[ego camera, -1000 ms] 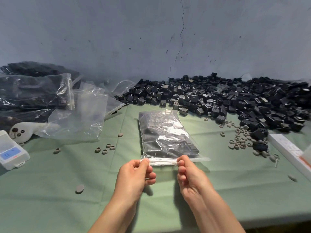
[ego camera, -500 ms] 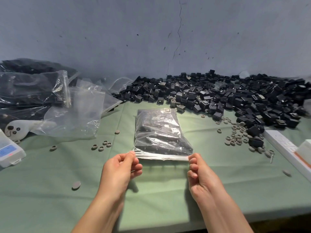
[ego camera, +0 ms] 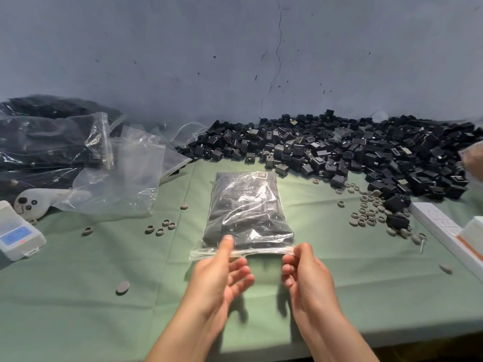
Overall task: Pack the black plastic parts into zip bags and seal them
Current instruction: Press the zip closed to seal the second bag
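Fingers (ego camera: 287,269) of right hand (ego camera: 309,278) pinch right end of zip strip on clear plastic zip bag (ego camera: 248,205), which is full of black parts and lies flat on green counter (ego camera: 78,296). Left hand (ego camera: 217,278): thumb on strip, other fingers loose, pinch unclear. Seal probably part done. Big pile of loose black plastic parts (ego camera: 352,155) and empty clear bags (ego camera: 125,176) remain. Filled bags (ego camera: 44,142) stacked far left.

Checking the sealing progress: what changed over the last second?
The left hand and right hand ran outward along the seal of the zip bag to its ends; then the left loosened and came back inward, thumb lying on the seal. The right still pinches the right end. Bag and pile of black parts stayed put.
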Action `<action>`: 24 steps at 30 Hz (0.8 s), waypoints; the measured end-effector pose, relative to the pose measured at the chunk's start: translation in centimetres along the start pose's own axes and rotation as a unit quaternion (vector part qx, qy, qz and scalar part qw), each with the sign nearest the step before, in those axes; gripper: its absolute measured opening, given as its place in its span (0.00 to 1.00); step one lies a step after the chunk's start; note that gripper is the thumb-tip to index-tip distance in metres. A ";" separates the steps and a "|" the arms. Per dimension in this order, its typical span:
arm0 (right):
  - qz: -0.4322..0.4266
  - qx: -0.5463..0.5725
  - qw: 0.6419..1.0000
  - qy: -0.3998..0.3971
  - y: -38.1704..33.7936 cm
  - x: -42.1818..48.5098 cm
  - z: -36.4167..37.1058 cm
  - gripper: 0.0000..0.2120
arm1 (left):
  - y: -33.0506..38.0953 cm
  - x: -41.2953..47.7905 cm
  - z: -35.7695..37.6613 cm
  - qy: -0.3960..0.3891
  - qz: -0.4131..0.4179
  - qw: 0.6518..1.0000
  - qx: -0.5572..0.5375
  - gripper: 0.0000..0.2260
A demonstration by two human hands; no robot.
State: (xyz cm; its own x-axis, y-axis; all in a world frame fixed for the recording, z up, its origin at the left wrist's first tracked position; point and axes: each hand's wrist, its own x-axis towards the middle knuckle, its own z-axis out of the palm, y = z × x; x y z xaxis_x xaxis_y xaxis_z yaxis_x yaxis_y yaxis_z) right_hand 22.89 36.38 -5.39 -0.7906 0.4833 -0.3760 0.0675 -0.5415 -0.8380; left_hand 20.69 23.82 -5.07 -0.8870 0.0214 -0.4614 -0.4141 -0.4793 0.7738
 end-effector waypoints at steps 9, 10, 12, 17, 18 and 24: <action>0.009 -0.068 0.996 -0.061 0.7 0.1 -0.9 0.14 | -2.5 -1.4 4.4 -0.084 -0.025 0.989 0.118 0.15; 0.005 -0.069 0.996 -0.058 0.7 0.0 -0.8 0.13 | -2.5 -1.4 4.6 -0.076 -0.025 0.991 0.110 0.16; -0.006 -0.074 0.996 -0.042 0.8 -0.1 -0.8 0.13 | -2.5 -1.5 4.8 -0.060 -0.020 0.994 0.085 0.17; -0.022 -0.044 0.999 -0.011 0.4 -0.5 -0.6 0.11 | -2.5 -1.3 4.1 0.014 0.027 0.998 0.052 0.16; -0.017 -0.030 0.999 -0.006 0.3 -0.4 -0.6 0.10 | -2.4 -1.1 3.8 0.027 0.035 0.998 0.043 0.15; -0.007 -0.009 1.000 0.011 -0.1 -0.7 -0.8 0.10 | -1.1 -0.2 0.5 0.085 0.076 0.992 0.051 0.15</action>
State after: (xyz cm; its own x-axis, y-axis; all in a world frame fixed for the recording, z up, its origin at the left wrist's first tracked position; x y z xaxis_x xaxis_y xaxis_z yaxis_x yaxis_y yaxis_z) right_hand 23.91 36.60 -5.38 -0.7780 0.5061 -0.3722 0.0676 -0.5216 -0.8505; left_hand 21.17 24.80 -5.59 -0.8966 -0.1973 -0.3964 -0.3049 -0.3741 0.8758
